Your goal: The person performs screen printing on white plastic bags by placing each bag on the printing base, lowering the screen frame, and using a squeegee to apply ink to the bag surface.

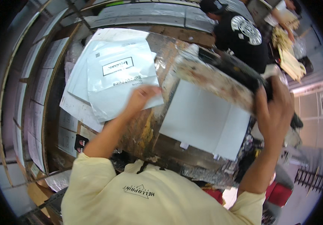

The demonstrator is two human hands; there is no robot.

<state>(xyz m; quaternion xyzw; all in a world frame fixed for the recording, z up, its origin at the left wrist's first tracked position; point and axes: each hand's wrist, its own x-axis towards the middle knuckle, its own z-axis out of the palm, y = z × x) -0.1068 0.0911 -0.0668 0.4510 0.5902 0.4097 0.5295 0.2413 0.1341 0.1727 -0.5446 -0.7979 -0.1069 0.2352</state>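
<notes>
Right hand [276,108] clamped on end of stained frame [214,82], tilted at far side of white sheet [195,116] on bench [142,133]; left hand [143,96] well apart, blurred at edge of white bag [120,92], grip and contact unclear

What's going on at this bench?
A person stands at a stained worktable. Their right hand grips the end of a stained, frame-like piece, which is tilted up beside a flat white sheet on the table. Their left hand, blurred, is at the right side of a printed white bag that lies on other white pieces; whether it touches the bag isn't clear. Another person in a black shirt is beyond the table.
</notes>
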